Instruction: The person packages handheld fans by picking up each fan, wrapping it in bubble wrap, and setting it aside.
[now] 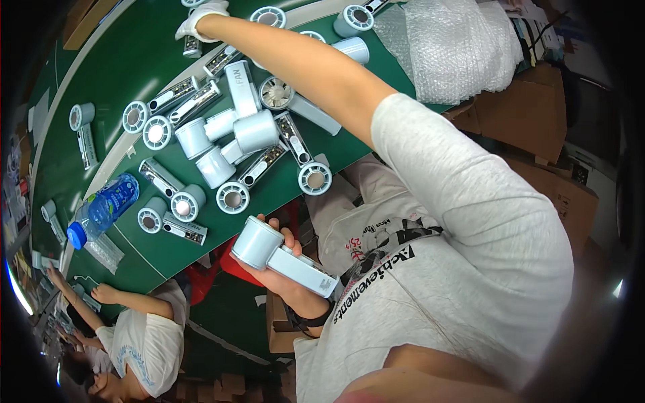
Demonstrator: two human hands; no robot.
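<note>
- As the left hand cradles a handheld fan, probably stiff and light, its handle suits gripping.
- Gloved right hand, upper left: cannot tell its grip.

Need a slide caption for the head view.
Left hand holds a pale-blue fan; gloved right hand reaches across a green table of more fans.

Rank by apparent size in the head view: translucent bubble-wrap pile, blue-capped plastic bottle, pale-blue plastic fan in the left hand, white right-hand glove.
1. Bubble-wrap pile
2. Fan
3. Bottle
4. Glove
The fan seems nearest the camera, which likely enlarges it.
</note>
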